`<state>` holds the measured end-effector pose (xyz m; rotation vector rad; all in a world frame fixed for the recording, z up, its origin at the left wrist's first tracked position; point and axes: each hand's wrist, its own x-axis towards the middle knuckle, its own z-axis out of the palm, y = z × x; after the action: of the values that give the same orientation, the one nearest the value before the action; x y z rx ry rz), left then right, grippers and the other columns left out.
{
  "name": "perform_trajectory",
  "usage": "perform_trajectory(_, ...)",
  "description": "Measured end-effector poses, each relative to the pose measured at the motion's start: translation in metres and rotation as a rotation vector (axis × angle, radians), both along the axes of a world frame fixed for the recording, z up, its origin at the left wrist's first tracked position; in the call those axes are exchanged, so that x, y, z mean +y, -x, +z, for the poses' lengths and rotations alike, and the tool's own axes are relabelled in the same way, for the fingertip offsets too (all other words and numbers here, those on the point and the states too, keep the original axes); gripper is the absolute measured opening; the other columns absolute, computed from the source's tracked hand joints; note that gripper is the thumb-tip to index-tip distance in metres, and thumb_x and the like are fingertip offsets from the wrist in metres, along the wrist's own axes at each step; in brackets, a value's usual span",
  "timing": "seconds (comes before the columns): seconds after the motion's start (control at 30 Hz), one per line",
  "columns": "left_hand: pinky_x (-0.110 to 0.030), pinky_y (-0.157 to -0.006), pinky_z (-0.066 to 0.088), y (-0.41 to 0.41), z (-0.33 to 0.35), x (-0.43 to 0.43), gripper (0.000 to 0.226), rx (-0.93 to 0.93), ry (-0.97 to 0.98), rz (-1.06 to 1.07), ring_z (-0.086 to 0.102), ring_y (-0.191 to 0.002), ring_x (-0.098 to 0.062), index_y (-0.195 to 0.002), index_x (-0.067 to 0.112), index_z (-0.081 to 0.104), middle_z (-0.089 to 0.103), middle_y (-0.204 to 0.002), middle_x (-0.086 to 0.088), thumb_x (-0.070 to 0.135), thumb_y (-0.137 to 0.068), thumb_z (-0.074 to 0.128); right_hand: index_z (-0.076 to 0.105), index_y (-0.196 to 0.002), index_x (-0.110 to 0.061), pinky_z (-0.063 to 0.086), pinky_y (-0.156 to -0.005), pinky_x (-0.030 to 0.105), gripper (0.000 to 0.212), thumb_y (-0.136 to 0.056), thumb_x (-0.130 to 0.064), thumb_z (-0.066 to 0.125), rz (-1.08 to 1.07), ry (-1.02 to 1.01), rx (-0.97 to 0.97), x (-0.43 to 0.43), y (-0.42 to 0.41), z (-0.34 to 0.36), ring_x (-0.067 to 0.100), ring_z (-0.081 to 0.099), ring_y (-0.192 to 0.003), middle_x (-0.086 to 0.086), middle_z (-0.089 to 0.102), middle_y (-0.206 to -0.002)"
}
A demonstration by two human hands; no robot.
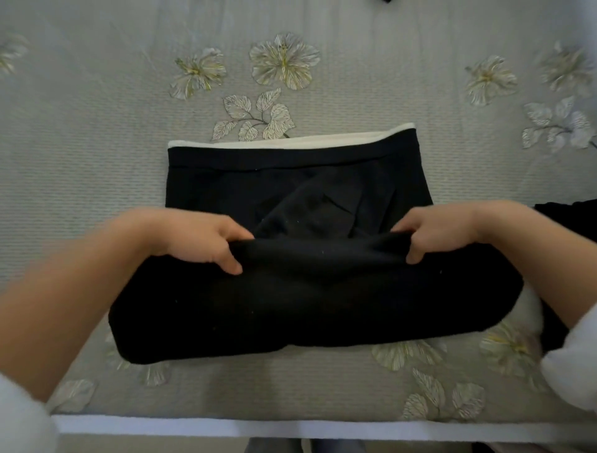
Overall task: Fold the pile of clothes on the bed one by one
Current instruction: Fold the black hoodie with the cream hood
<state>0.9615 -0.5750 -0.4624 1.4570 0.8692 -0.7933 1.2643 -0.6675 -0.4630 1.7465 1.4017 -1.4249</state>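
Observation:
A black garment [297, 190] with a white band along its far edge lies partly folded in the middle of the bed. Its near part is lifted into a thick fold across the front. My left hand [200, 239] pinches the left end of that fold's upper edge. My right hand [442, 229] grips the right end of the same edge. Both hands are closed on the cloth, thumbs under and fingers over.
The bed [97, 161] has a grey cover with embroidered pale flowers; its white front edge [290, 428] runs along the bottom. More dark cloth [568, 220] lies at the right edge, and a dark scrap [386, 1] shows at the top.

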Motion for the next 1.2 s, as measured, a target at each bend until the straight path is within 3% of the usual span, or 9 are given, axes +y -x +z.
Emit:
perform_trajectory(0.1,-0.029,-0.083,0.051,-0.005,0.009,0.034,0.011,0.016,-0.329,-0.136,0.067,-0.082,-0.004,-0.095,0.031,0.066,0.072,-0.089,0.012,0.023,-0.089,0.064,0.064,-0.097,-0.025,0.047,-0.085,0.032,0.016,-0.083,-0.018,0.065,0.084,-0.211,-0.127,0.033,-0.003,0.004,0.019,0.060,-0.091,0.003,0.065,-0.098)
perform_trajectory(0.23,-0.032,-0.080,0.045,-0.011,0.001,0.061,0.017,0.136,-0.768,-0.195,0.057,-0.092,-0.015,-0.106,0.035,0.060,0.060,-0.095,0.008,0.039,-0.089,0.060,0.053,-0.125,-0.022,0.042,-0.080,0.033,0.037,-0.090,-0.031,0.057,0.224,-0.413,-0.378,0.059,-0.005,-0.007,0.029,0.056,-0.110,0.008,0.058,-0.120)
perform_trajectory(0.4,-0.041,-0.089,0.043,-0.013,-0.028,0.080,0.030,0.215,-1.057,-0.142,0.058,-0.106,-0.031,-0.119,0.029,0.057,0.064,-0.112,-0.007,0.043,-0.093,0.052,0.050,-0.108,-0.017,0.027,-0.103,0.056,0.019,-0.098,-0.032,0.045,0.322,-0.666,-0.602,0.072,-0.009,-0.039,0.028,0.057,-0.102,0.006,0.064,-0.103)
perform_trajectory(0.53,-0.054,-0.101,0.026,-0.016,-0.055,0.092,0.020,0.186,-1.324,-0.042,0.058,-0.102,-0.034,-0.103,0.020,0.057,0.067,-0.098,-0.010,0.036,-0.096,0.047,0.053,-0.104,-0.011,0.016,-0.105,0.067,0.017,-0.098,-0.025,0.045,0.272,-0.886,-0.637,0.082,-0.017,-0.069,0.030,0.053,-0.108,0.007,0.065,-0.101)
perform_trajectory(0.63,-0.057,-0.097,0.023,-0.022,-0.078,0.104,0.018,0.159,-1.470,0.007,0.053,-0.099,-0.035,-0.098,0.014,0.060,0.067,-0.093,-0.013,0.028,-0.095,0.049,0.055,-0.106,-0.009,0.015,-0.105,0.068,0.019,-0.098,-0.023,0.046,0.205,-0.963,-0.654,0.096,-0.021,-0.089,0.032,0.050,-0.108,0.011,0.062,-0.102)
perform_trajectory(0.87,-0.055,-0.103,0.016,-0.029,-0.123,0.106,0.026,0.250,-1.398,0.167,0.036,-0.121,-0.033,-0.118,0.014,0.055,0.058,-0.119,-0.014,0.022,-0.096,0.045,0.050,-0.124,-0.014,0.013,-0.110,0.059,0.029,-0.101,-0.027,0.038,-0.053,-0.943,-0.558,0.120,-0.013,-0.130,0.026,0.029,-0.133,0.010,0.044,-0.135)
perform_trajectory(1.0,-0.055,-0.111,0.010,-0.042,-0.115,0.067,0.044,-0.068,-1.331,0.460,0.016,-0.142,-0.026,-0.142,0.030,0.034,0.029,-0.151,-0.008,0.038,-0.099,0.032,0.038,-0.142,-0.020,0.003,-0.117,0.052,0.047,-0.099,-0.034,0.045,-0.469,-1.065,-0.214,0.108,-0.005,-0.120,0.020,0.006,-0.148,0.004,0.022,-0.157)
perform_trajectory(1.1,-0.051,-0.114,0.000,-0.050,-0.112,0.024,0.056,-0.192,-1.122,0.342,-0.008,-0.146,-0.020,-0.144,0.053,0.012,0.003,-0.160,0.003,0.067,-0.090,0.011,0.033,-0.145,-0.036,-0.004,-0.113,0.049,0.062,-0.088,-0.061,0.039,-0.388,-1.093,-0.053,0.072,0.017,-0.106,0.019,-0.005,-0.148,-0.003,0.012,-0.161)
perform_trajectory(1.2,-0.055,-0.112,-0.012,-0.044,-0.134,0.005,0.061,0.009,-1.006,0.244,-0.031,-0.141,-0.019,-0.140,0.059,-0.010,-0.021,-0.157,0.008,0.077,-0.084,0.006,0.004,-0.146,-0.053,-0.018,-0.112,0.049,0.067,-0.084,-0.076,0.018,-0.130,-0.839,-0.104,0.042,0.029,-0.118,0.017,-0.030,-0.141,-0.011,-0.012,-0.160)
